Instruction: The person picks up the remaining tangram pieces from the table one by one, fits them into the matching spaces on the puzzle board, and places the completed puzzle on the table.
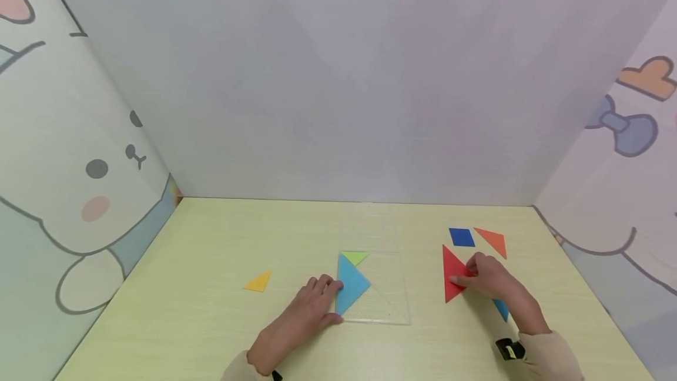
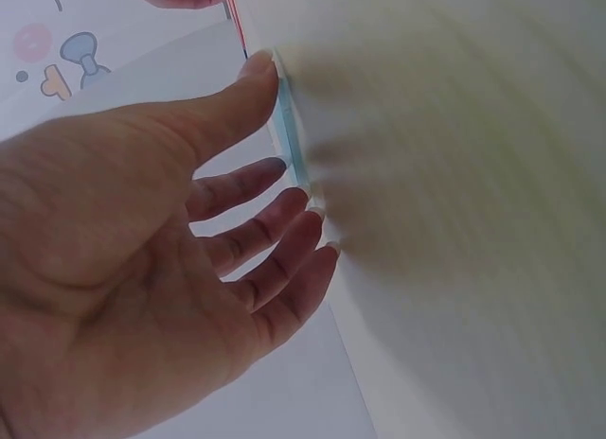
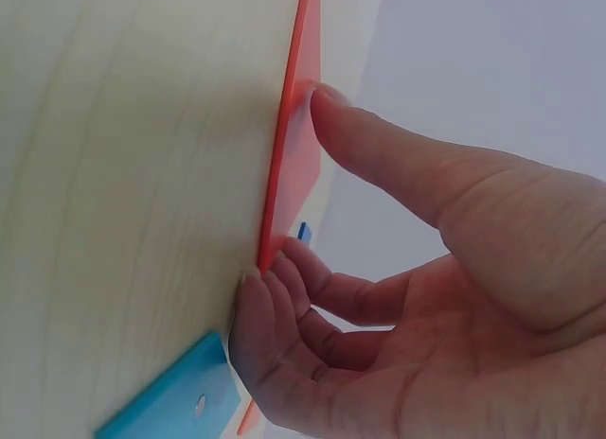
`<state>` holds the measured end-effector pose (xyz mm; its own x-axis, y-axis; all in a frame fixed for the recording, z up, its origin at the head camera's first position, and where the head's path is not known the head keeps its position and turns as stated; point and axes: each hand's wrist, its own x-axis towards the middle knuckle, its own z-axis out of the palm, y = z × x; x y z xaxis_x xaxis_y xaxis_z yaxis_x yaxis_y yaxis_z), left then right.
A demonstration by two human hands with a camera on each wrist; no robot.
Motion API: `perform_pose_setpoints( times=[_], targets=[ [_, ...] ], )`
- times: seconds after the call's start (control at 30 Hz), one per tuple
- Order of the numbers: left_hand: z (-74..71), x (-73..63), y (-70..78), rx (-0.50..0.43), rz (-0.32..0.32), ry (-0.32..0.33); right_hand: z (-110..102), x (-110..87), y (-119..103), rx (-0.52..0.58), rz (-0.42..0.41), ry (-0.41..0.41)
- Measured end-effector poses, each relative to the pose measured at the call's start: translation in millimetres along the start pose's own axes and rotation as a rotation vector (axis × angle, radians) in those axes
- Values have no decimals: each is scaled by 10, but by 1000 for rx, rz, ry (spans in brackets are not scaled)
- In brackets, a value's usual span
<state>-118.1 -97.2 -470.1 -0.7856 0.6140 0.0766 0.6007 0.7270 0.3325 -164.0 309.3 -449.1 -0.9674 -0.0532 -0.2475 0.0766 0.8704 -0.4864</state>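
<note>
A clear square tray (image 1: 391, 307) lies mid-table, with a large light blue triangle (image 1: 353, 285) along its left side and a small green triangle (image 1: 355, 257) at its top left corner. My left hand (image 1: 308, 309) rests at the tray's left edge, fingertips touching the blue triangle and thumb near the lower corner. On the right, my right hand (image 1: 494, 280) holds a large red triangle (image 1: 451, 272), thumb on its face and fingers at its edge. In the right wrist view a light blue piece (image 3: 175, 401) with a small hole lies beside those fingers.
Behind the right hand lie a dark blue parallelogram (image 1: 462, 237) and an orange triangle (image 1: 495, 241). A yellow triangle (image 1: 259, 281) is on the table left of the tray. Pale walls with cartoon drawings (image 1: 97, 169) border the table.
</note>
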Motion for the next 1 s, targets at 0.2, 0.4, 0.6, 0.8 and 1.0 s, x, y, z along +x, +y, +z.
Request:
perform_pose_setpoints(
  times=[0.2,0.4,0.6,0.8,1.0],
  targets=[
    [1,0,-8,-7,-4,-7,7,6,-35,-17,2,16],
    [2,-4,6,-13,-20,-21,44,6,-49,-45,-6,46],
    [-15,-1,16,-12,-13,-19,41,0,-103,-35,10,34],
    [-29,-1,17,-12,-14,-22,23,12,-156,-29,28,21],
    [-20,5,8,-6,-16,-30,50,39,-127,-29,30,35]
  ],
)
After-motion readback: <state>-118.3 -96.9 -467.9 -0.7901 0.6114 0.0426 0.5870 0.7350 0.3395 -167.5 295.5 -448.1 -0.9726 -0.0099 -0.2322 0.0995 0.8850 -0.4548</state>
